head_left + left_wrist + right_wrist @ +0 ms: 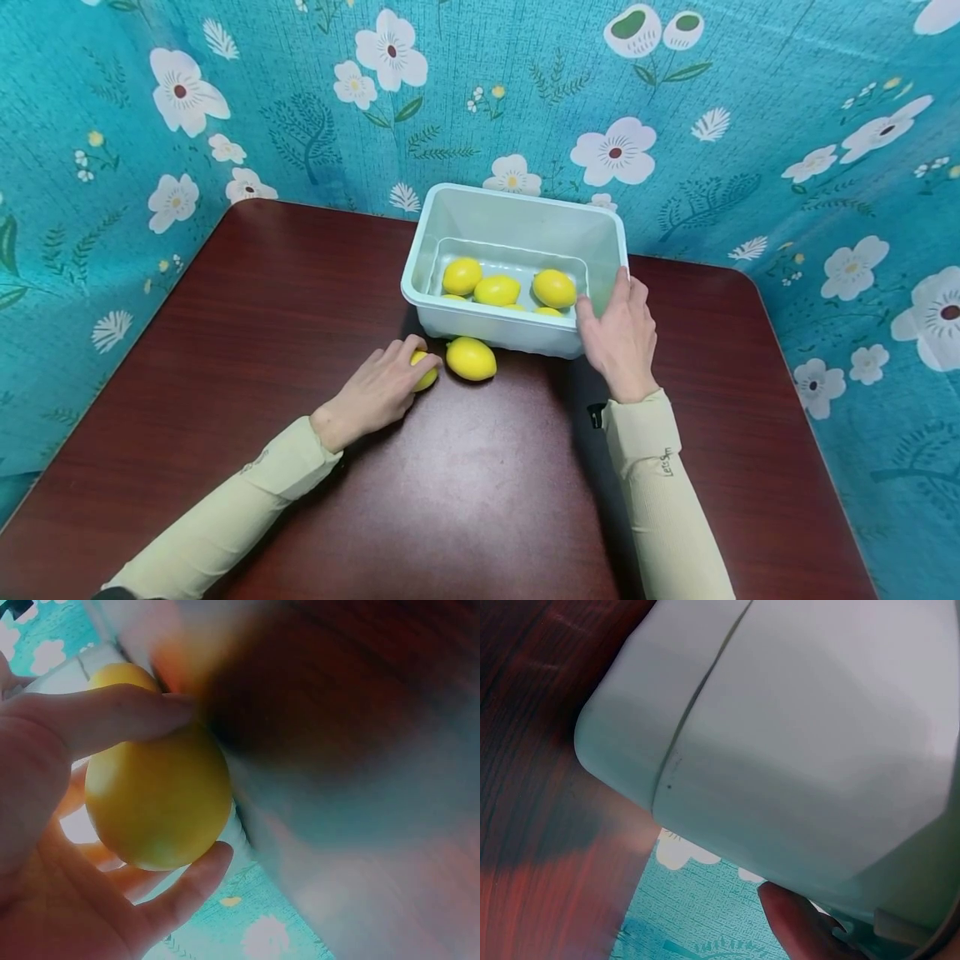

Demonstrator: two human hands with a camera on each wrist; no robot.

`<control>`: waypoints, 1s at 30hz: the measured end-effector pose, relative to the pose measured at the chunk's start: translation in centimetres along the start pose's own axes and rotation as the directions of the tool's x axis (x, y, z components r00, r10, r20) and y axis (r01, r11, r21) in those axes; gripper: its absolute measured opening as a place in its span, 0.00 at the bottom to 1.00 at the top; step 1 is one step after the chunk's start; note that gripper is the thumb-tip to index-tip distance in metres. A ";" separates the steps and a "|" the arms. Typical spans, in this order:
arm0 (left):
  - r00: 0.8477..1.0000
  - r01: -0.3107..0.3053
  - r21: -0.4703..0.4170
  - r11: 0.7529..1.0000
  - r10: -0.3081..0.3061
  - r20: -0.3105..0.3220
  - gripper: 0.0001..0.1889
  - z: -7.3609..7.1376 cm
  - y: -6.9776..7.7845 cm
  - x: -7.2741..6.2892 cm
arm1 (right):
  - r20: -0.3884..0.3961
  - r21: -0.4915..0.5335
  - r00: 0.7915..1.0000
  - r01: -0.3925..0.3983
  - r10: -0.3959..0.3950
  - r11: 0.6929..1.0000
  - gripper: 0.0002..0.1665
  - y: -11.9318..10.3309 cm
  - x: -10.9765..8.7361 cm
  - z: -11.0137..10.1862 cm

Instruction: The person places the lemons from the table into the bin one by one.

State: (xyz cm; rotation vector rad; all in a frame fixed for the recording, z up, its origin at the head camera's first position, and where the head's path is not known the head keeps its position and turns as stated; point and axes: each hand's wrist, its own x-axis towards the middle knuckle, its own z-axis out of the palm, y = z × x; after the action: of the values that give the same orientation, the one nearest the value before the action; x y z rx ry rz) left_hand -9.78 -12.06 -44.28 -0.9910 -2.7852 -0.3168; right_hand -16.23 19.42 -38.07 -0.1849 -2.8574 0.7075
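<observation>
My left hand point(382, 385) grips a yellow lemon point(157, 799) at the table, left of and in front of the pale bin. In the left wrist view the thumb crosses over the lemon and the fingers curl beneath it. A second lemon point(472, 359) lies on the table against the bin's front wall, just right of that hand. My right hand point(621, 337) holds the bin point(498, 321) at its right front corner, thumb over the rim and fingers along the right side. Several lemons point(555, 288) lie inside the bin; the front wall partly hides some.
The dark red-brown wooden table point(480, 500) reaches out on both sides of the bin. Behind it hangs a turquoise floral cloth point(480, 108), close to the bin's back wall and along the table's far edge.
</observation>
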 end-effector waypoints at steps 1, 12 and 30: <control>1.000 0.002 0.000 1.000 -0.002 0.004 0.24 -0.1 0.0 0.0 | -0.001 0.000 1.000 0.000 0.000 1.000 0.45 0.0 0.0 0.0; 0.999 0.020 0.027 0.999 -0.021 0.038 0.33 -0.6 0.1 0.3 | -0.003 0.007 1.000 -0.003 0.003 1.000 0.44 0.0 -0.1 0.0; 1.000 0.018 0.023 1.000 -0.018 0.022 0.33 -1.2 0.4 0.6 | -0.019 0.004 1.000 0.001 -0.001 1.000 0.45 0.0 -0.1 0.2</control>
State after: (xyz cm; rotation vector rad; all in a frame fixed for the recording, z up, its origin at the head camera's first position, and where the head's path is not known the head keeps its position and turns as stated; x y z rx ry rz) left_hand -9.88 -11.73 -42.91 -0.9709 -2.8121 -0.2777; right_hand -16.13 19.32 -38.22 -0.1880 -2.8377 0.7072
